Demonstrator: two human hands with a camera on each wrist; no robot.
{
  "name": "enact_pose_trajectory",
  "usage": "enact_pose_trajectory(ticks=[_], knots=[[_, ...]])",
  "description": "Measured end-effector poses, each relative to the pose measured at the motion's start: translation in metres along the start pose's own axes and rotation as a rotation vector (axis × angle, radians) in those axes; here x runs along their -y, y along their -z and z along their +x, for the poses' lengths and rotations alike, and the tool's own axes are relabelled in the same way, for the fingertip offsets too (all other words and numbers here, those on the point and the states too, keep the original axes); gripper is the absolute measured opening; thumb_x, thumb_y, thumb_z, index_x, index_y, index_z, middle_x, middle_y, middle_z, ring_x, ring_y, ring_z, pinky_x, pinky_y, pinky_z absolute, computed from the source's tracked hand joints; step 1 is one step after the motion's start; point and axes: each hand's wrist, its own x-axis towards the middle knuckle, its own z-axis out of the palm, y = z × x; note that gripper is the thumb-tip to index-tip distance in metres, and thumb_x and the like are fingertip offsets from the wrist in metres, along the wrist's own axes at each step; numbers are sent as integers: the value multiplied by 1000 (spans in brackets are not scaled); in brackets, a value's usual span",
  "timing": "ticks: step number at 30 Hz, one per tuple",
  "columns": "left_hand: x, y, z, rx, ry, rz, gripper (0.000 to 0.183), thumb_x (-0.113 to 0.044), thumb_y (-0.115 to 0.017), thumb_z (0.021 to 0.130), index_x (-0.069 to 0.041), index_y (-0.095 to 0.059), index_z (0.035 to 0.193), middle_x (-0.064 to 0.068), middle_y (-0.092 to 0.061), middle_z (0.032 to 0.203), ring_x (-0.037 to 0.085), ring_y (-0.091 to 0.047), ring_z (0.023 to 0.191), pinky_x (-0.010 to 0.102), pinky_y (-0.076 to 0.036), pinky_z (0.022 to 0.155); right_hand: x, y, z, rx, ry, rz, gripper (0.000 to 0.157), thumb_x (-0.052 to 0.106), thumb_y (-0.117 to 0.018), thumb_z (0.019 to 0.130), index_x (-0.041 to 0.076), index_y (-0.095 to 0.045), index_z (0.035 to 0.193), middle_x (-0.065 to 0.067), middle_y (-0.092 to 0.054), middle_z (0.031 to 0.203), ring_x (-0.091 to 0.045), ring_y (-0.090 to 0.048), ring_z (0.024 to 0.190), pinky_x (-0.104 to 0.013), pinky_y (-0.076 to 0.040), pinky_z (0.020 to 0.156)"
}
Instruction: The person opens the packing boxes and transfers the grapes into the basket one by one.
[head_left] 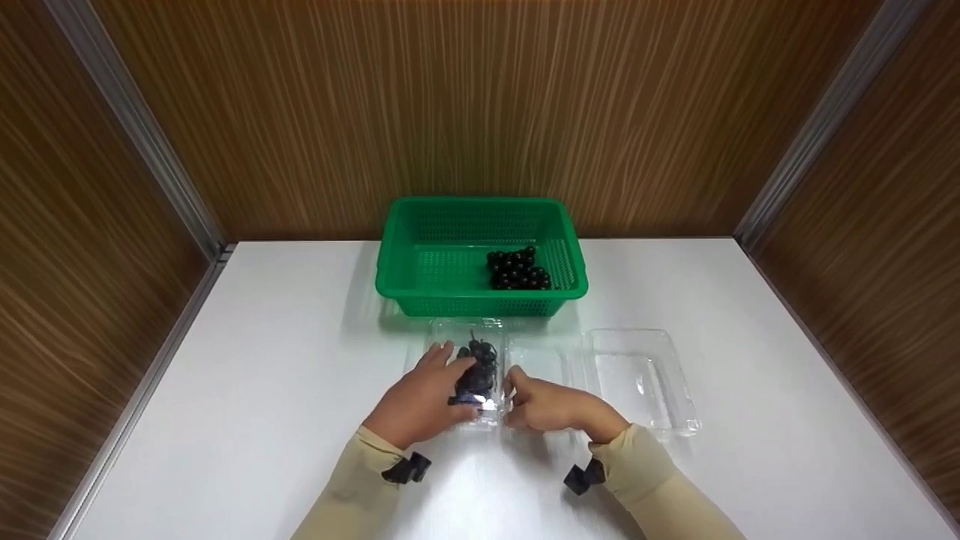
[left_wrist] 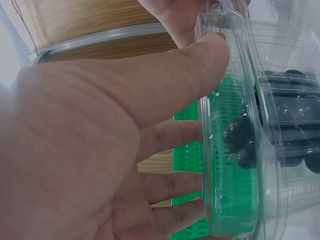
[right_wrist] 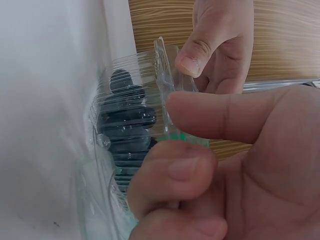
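Note:
A clear plastic clamshell box (head_left: 489,328) lies in front of the basket with its lid down over a bunch of dark grapes (head_left: 480,364). Over its left side is my left hand (head_left: 424,394), fingers extended and thumb across the near part; in the left wrist view the straight thumb (left_wrist: 185,75) and fingertips rest against the lid's side. At the box's right edge my right hand (head_left: 547,405) has its fingers curled, thumb and forefinger at the rim. The right wrist view shows the grapes through the ribbed plastic, beside that thumb (right_wrist: 215,115).
Behind the box stands a green perforated basket (head_left: 480,294) with another bunch of dark grapes (head_left: 517,270) in its right half. A second clear plastic container (head_left: 679,382) lies open on the right, partly behind my right forearm. Wood-patterned panels (head_left: 480,112) enclose the white table (head_left: 285,337).

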Motion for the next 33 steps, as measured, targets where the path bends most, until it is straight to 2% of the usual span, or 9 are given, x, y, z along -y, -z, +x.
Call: enact_pose_trajectory(ticks=[4, 6, 10, 13, 17, 22, 26, 33], knots=[[0, 0, -1, 14, 9, -16, 73, -36, -80, 92, -8, -50, 153, 27, -31, 164, 42, -21, 155, 57, -39, 115, 0, 0, -2, -20, 40, -82, 24, 10, -62, 94, 6, -40, 104, 0, -52, 83, -15, -48, 73, -30, -41, 67], [0, 1, -1, 15, 7, -17, 73, -36, -80, 92, -8, -50, 153, 27, -31, 164, 43, -21, 155, 57, -39, 116, 1, 0, -2, -19, 49, -105, 25, 11, -62, 95, 5, -40, 104, -3, -55, 90, -16, -50, 78, -30, -42, 69], [0, 2, 0, 14, -1, -17, 73, -36, -79, 93, -7, -50, 153, 27, -31, 163, 44, -21, 155, 59, -37, 116, 2, 1, -3, -8, 32, -68, 25, 10, -61, 95, 6, -40, 106, -9, -62, 99, -16, -54, 80, -29, -44, 68], [0, 1, 1, 11, -7, -12, 73, -38, -79, 93, -7, -50, 152, 28, -32, 163, 45, -22, 154, 60, -37, 115, 3, 2, -3, -10, 1, -71, 23, 11, -61, 96, 7, -40, 106, -5, -61, 91, -15, -52, 75, -30, -42, 66], [1, -3, 2, 4, -10, -4, 80, -42, -82, 88, -7, -50, 152, 29, -31, 163, 46, -22, 154, 60, -39, 114, 3, 3, -3, -19, -14, -123, 22, 14, -61, 98, 8, -42, 107, 2, -48, 77, -15, -46, 69, -31, -38, 64], [1, -7, 2, -13, -9, 20, 96, -40, -90, 79, -8, -44, 156, 30, -30, 162, 47, -23, 153, 59, -43, 111, 4, 3, -4, -38, -15, -165, 17, 19, -58, 101, 11, -44, 103, 1, -47, 80, -17, -49, 76, -34, -40, 69], [0, -8, 2, -22, -9, 44, 103, -35, -93, 76, -13, -38, 160, 31, -30, 162, 48, -23, 152, 59, -46, 108, 6, 2, -3, -64, 0, -202, 12, 21, -54, 103, 12, -46, 102, 1, -49, 84, -18, -51, 82, -36, -42, 74], [-2, -6, 0, -41, -36, 66, 95, -31, -91, 77, -12, -44, 157, 33, -30, 161, 51, -26, 150, 57, -51, 103, 10, 0, -4, -107, -25, -267, 14, 23, -53, 106, 13, -48, 99, 2, -47, 80, -18, -51, 77, -38, -42, 72]])
